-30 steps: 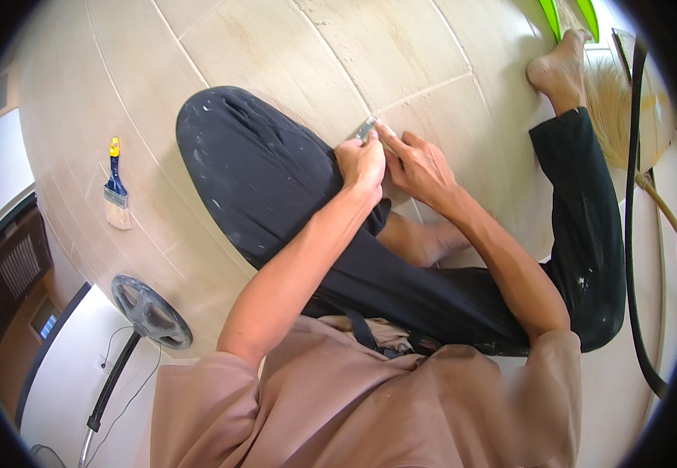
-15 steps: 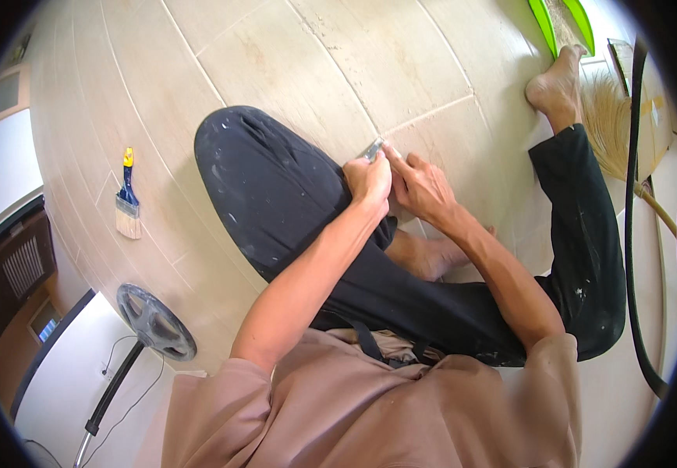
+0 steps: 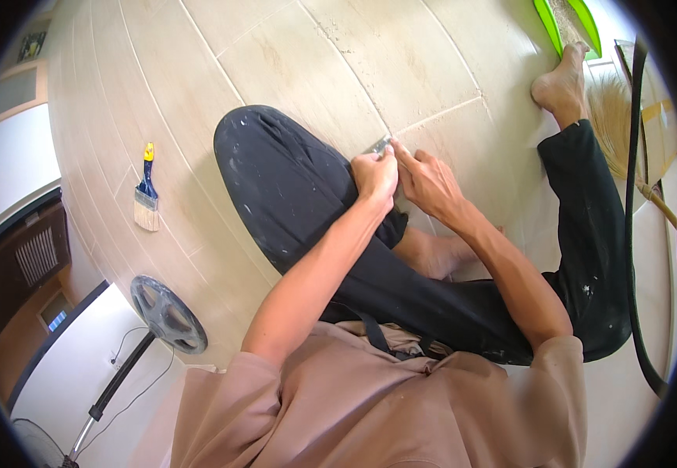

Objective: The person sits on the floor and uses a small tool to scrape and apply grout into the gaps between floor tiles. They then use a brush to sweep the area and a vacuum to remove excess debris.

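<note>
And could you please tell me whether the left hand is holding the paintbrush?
No, the paintbrush lies on the tiled floor, well apart from the left hand, which holds a small greyish tool.

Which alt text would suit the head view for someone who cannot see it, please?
A person seated on a tiled floor grips a small grey tool in the left hand at a tile joint, the right hand close beside it. A paintbrush and a round stand base are to the left; a green dustpan and straw broom are upper right.
</note>
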{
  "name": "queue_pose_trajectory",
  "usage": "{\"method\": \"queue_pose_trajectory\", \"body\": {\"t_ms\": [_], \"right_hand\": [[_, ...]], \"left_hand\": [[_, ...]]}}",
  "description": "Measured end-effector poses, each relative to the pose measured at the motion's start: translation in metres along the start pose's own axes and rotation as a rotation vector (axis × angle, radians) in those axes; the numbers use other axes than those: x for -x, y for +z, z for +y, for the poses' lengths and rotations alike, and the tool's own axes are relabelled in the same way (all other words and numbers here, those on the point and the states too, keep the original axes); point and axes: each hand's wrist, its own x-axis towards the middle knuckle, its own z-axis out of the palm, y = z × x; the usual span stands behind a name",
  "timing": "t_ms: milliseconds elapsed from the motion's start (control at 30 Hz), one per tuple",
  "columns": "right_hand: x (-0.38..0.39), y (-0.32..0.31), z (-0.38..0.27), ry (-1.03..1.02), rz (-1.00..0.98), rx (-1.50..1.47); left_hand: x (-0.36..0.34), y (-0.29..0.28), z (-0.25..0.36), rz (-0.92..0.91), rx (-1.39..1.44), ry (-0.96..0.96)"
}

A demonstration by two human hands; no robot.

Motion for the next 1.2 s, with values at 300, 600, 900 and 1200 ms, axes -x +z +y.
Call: {"method": "queue_pose_trajectory", "body": {"t_ms": [300, 600, 900, 1200], "right_hand": [[-0.002, -0.003, -0.004, -0.029, 0.088, -0.021], [-0.01, 0.007, -0.003, -0.036, 0.159, -0.05], [0.006, 0.007, 0.003, -0.024, 0.098, -0.047], [0.007, 0.013, 0.002, -0.014, 0.082, -0.035]], "left_hand": [[0.004, 0.004, 0.01, 0.074, -0.107, 0.04], [0.003, 0.003, 0.02, 0.103, -0.067, 0.086], [0.003, 0.002, 0.001, 0.027, -0.029, 0.105], [0.002, -0.003, 0.001, 0.003, -0.078, 0.061]]}}
